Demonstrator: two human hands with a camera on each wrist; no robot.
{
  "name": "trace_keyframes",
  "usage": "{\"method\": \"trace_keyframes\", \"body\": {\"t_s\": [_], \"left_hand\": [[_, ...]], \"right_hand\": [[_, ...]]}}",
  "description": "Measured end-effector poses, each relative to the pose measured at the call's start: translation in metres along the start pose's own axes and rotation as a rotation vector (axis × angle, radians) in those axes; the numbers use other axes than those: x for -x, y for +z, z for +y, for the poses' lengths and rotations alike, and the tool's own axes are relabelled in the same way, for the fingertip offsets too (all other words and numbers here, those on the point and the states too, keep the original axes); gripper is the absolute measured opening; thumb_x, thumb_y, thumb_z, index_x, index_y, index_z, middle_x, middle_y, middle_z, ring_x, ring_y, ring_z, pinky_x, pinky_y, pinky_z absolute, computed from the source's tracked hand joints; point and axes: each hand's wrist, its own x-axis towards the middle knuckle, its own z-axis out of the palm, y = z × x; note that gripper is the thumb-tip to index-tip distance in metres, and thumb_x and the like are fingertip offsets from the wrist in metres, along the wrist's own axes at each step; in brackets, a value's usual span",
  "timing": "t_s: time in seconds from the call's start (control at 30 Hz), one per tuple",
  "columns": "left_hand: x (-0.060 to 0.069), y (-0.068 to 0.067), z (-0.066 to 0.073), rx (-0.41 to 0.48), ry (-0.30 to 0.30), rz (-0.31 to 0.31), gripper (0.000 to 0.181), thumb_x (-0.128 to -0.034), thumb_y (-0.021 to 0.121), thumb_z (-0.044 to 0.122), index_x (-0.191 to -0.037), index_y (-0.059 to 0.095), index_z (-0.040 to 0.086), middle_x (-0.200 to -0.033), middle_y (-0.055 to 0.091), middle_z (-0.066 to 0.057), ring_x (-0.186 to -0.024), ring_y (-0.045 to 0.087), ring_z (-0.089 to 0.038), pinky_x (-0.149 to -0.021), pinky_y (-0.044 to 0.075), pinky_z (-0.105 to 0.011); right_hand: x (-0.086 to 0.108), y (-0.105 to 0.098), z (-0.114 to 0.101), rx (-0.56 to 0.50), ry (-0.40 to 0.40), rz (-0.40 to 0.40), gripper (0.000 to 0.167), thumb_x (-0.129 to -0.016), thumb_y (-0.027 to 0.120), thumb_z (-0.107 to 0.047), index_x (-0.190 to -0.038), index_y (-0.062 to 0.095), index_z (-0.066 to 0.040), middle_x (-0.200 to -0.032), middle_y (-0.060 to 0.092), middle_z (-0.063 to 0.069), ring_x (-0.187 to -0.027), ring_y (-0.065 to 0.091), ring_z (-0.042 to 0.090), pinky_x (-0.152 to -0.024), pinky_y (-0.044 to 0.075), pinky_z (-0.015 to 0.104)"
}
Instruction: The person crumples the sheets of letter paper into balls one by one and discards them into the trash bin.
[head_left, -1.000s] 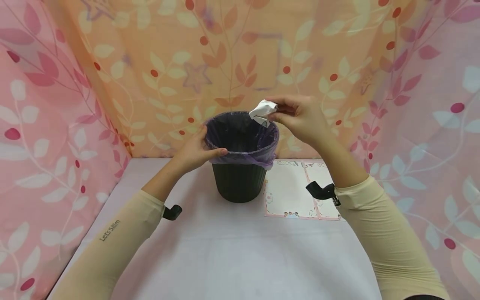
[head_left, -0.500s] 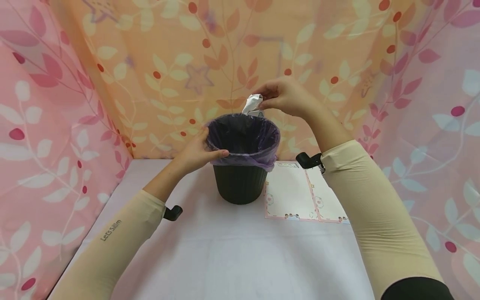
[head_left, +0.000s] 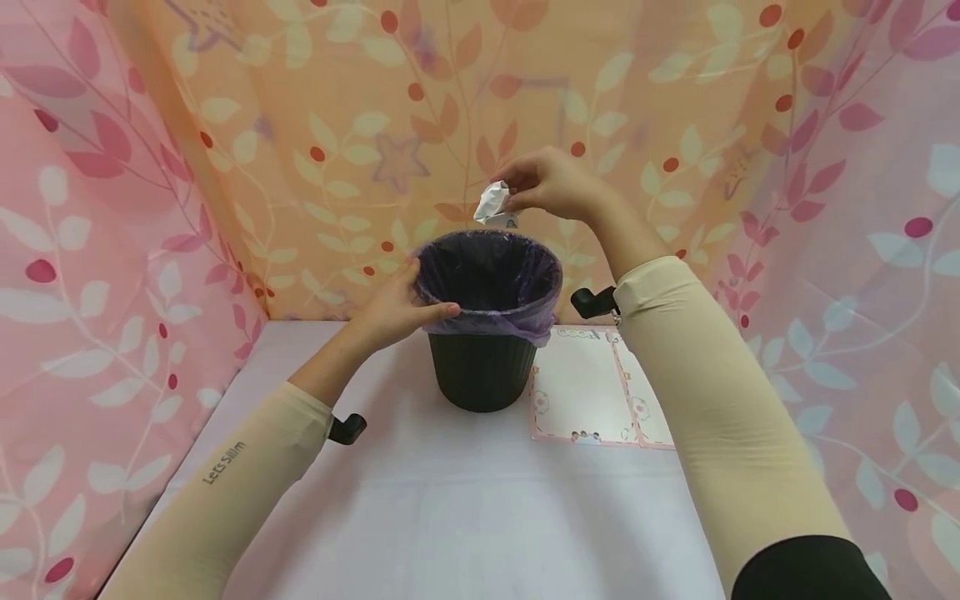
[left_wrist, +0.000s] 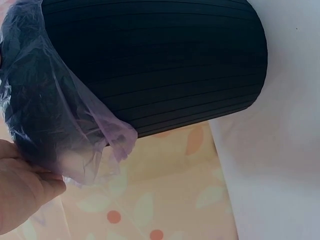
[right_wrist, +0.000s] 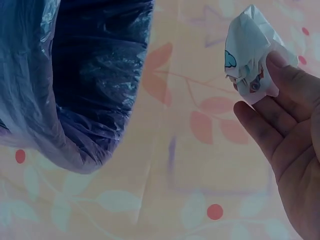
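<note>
A black ribbed trash bin (head_left: 483, 371) stands upright on the table, with a translucent purple liner bag (head_left: 525, 321) folded over its rim. My left hand (head_left: 397, 308) grips the bin's left side at the rim; the thumb lies across the front of the liner, and in the left wrist view fingers (left_wrist: 30, 190) rest against the bag. Above the bin's far rim, my right hand (head_left: 555, 185) pinches a crumpled piece of white paper (head_left: 492, 202) between thumb and fingers. Printed coloured marks show on that paper (right_wrist: 247, 60) in the right wrist view, apart from the bin.
Two white sheets with pink decorated borders (head_left: 581, 387) lie on the table to the right of the bin, partly covered by the right forearm. A pale cloth (head_left: 480, 508) covers the table. Floral curtains (head_left: 300, 100) close off the back and both sides.
My right hand has risen and moved left with the crumpled paper, from beside the bin's right rim to above its far rim. The left hand keeps its hold on the bin.
</note>
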Motion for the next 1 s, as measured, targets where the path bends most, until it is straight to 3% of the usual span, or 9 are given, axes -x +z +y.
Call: {"method": "trace_keyframes", "body": {"t_s": [0.3,0.57,1.0], "left_hand": [[-0.001,0.002,0.000,-0.004,0.007,0.004,0.136,-0.0715,0.068,0.085,-0.163,0.013,0.001,-0.172,0.008,-0.010,-0.158,0.012,-0.028,-0.128,0.016,-0.050],[0.000,0.002,0.001,0.008,0.001,-0.006,0.136,-0.0714,0.067,0.086,-0.163,0.011,0.003,-0.172,0.008,-0.011,-0.159,0.010,-0.029,-0.127,0.016,-0.054],[0.001,0.004,-0.003,0.041,-0.014,0.012,0.138,-0.0698,0.068,0.087,-0.164,0.009,0.005,-0.173,0.006,-0.009,-0.159,0.010,-0.029,-0.127,0.016,-0.055]], "right_hand": [[-0.008,0.003,0.004,0.016,0.030,-0.052,0.040,-0.095,0.073,-0.007,-0.134,0.068,-0.009,-0.118,0.072,0.012,-0.104,0.066,0.020,-0.091,0.055,0.026],[-0.012,0.005,0.002,-0.029,0.050,-0.082,0.047,-0.095,0.071,-0.003,-0.141,0.060,-0.005,-0.141,0.061,0.016,-0.128,0.062,0.028,-0.106,0.052,0.038],[0.010,0.003,-0.007,0.086,0.000,-0.074,0.043,-0.096,0.073,-0.014,-0.138,0.065,-0.010,-0.138,0.065,0.009,-0.126,0.062,0.025,-0.107,0.051,0.039]]}}
